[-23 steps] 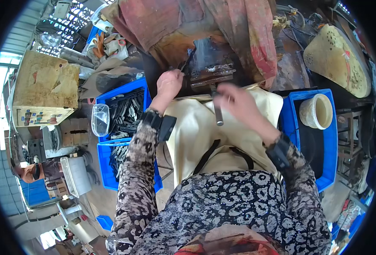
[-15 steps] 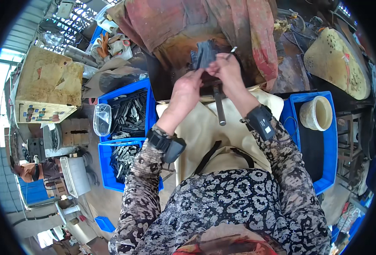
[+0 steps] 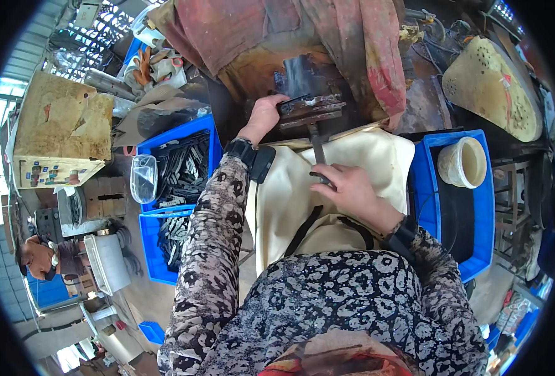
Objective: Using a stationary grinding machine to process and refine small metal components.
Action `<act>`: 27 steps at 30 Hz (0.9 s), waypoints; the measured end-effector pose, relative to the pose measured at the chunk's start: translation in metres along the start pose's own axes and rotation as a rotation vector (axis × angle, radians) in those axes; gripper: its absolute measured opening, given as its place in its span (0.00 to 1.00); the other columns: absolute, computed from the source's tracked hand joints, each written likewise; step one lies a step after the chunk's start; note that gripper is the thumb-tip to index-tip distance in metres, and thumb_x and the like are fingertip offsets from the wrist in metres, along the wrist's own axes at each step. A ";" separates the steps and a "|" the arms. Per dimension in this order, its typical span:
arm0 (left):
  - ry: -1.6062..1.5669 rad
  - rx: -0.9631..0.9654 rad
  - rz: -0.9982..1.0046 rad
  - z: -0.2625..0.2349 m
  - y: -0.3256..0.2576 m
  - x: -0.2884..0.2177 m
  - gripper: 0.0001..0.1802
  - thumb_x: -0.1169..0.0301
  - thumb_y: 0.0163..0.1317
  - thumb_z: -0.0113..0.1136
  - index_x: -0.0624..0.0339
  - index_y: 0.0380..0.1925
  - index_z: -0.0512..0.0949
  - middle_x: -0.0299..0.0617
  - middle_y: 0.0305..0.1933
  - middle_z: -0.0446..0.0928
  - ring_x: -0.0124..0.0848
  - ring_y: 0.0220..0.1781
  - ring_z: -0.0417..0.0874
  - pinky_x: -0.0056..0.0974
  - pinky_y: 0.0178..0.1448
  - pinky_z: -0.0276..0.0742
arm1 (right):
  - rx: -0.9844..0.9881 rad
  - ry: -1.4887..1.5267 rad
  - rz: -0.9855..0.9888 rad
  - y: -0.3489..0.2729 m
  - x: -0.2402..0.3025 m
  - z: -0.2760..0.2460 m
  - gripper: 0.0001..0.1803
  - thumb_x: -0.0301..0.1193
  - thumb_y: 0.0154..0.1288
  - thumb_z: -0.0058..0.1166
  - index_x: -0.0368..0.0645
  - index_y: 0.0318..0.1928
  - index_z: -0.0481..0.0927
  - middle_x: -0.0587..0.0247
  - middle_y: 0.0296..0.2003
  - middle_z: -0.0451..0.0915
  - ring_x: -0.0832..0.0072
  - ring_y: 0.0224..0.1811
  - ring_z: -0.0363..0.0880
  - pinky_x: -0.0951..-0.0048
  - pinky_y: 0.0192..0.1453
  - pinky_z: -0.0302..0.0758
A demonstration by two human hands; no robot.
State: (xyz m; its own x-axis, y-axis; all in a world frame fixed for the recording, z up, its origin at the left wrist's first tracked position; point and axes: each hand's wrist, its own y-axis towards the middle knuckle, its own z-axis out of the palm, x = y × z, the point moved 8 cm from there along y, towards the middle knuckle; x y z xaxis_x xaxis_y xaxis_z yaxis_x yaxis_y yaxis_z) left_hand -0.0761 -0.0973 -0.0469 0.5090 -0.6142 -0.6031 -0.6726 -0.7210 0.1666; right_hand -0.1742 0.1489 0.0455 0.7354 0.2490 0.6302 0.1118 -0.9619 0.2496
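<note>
We judge that the step in hand is setting a thin dark strip (image 3: 295, 100) at the vise (image 3: 312, 116) and working the rod (image 3: 317, 148) that runs from it toward our body. The strip lies at the upper left edge of the vise; whether it is gripped there, we cannot tell. The next move, as we read it, calls for the left side to keep the strip steady while the right side keeps a sure grip on the rod.

Our left hand (image 3: 265, 117) is at the left end of the vise, fingers drawn together and narrow, their tips at the strip's near end — a pinch, it seems, though the fingertips are too small to make out. Our right hand (image 3: 352, 193) is below the vise, curled at the rod's lower end. A short black piece (image 3: 322, 180) shows under its fingers; we cannot tell whether that belongs to the rod or is a separate thing held in the palm.

Left of the vise is a blue bin (image 3: 215, 147) with dark pieces (image 3: 186, 161); to its right, a pale tub (image 3: 463, 164) — and behind it hangs a stained red cloth (image 3: 381, 62).
</note>
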 end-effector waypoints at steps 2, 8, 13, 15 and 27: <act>-0.009 0.014 -0.006 0.001 0.002 0.001 0.26 0.84 0.51 0.47 0.51 0.48 0.81 0.52 0.47 0.80 0.49 0.51 0.80 0.44 0.56 0.75 | -0.057 0.009 -0.052 -0.002 0.002 0.001 0.19 0.40 0.57 0.64 0.48 0.46 0.78 0.61 0.26 0.79 0.60 0.24 0.78 0.63 0.27 0.74; 0.171 0.090 0.043 -0.001 0.000 -0.013 0.25 0.83 0.52 0.49 0.48 0.48 0.80 0.51 0.47 0.81 0.48 0.51 0.80 0.44 0.55 0.76 | -0.105 -0.020 -0.052 -0.005 0.005 0.000 0.17 0.40 0.59 0.60 0.48 0.46 0.77 0.63 0.26 0.77 0.64 0.25 0.79 0.64 0.26 0.74; 0.298 0.149 0.109 -0.005 0.005 -0.020 0.24 0.80 0.52 0.51 0.47 0.49 0.80 0.50 0.45 0.81 0.48 0.49 0.81 0.45 0.53 0.76 | -0.138 -0.020 -0.068 -0.002 0.009 -0.003 0.16 0.33 0.57 0.63 0.47 0.46 0.77 0.62 0.24 0.76 0.64 0.23 0.78 0.65 0.26 0.73; 0.329 0.191 0.126 0.000 0.006 -0.019 0.24 0.80 0.51 0.52 0.51 0.50 0.80 0.50 0.47 0.81 0.48 0.50 0.80 0.45 0.55 0.75 | -0.127 -0.016 -0.090 -0.001 0.013 -0.003 0.16 0.30 0.56 0.64 0.47 0.46 0.78 0.62 0.24 0.76 0.63 0.23 0.77 0.65 0.25 0.73; 0.503 -0.172 0.207 -0.068 -0.036 -0.049 0.16 0.74 0.48 0.56 0.47 0.38 0.83 0.41 0.35 0.82 0.44 0.39 0.82 0.46 0.43 0.76 | -0.153 -0.068 -0.087 0.017 0.010 -0.006 0.12 0.28 0.58 0.64 0.42 0.44 0.80 0.57 0.31 0.82 0.71 0.24 0.80 0.72 0.28 0.76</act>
State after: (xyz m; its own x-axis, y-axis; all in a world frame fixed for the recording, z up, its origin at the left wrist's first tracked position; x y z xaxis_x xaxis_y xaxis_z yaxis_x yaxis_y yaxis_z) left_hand -0.0409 -0.0629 0.0297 0.5971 -0.7952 -0.1054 -0.7099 -0.5851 0.3920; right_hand -0.1689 0.1356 0.0611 0.7714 0.3172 0.5517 0.0776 -0.9073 0.4132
